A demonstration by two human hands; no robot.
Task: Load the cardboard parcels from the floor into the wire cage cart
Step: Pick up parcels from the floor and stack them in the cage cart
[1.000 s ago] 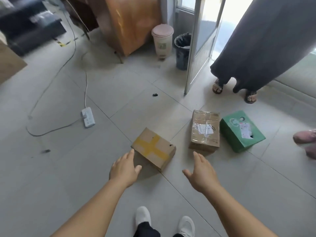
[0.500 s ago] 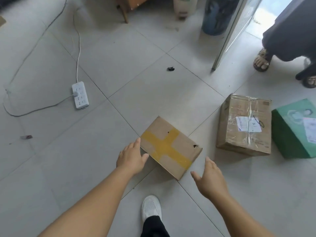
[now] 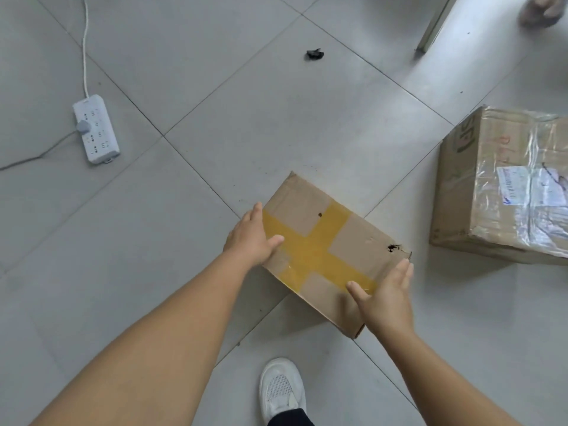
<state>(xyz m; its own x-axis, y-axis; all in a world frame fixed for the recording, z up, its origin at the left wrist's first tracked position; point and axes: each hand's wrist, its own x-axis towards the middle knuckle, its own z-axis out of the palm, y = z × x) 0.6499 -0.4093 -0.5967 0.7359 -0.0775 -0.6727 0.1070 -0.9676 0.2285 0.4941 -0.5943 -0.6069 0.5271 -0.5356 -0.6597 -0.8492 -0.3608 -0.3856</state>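
A flat cardboard parcel (image 3: 310,238) with a cross of yellow tape lies on the grey tiled floor, torn at its right corner. My left hand (image 3: 250,241) lies against its left end with straight fingers and the thumb on the top face. At the right end, my right hand (image 3: 387,296) touches the parcel the same way, thumb resting on the tape. A larger parcel (image 3: 504,186) wrapped in clear tape, with a white label, sits on the floor to the right. No wire cage cart is in view.
A white power strip (image 3: 96,129) with its cables lies on the floor at the left. A small black scrap (image 3: 314,54) is further ahead. My white shoe (image 3: 281,388) stands just behind the parcel. A door frame (image 3: 433,26) and another person's foot (image 3: 544,10) are at the top right.
I have leaned down closer to the floor. Both hands moved in from beside the yellow-taped parcel and now touch its two ends. The green box has left the view.
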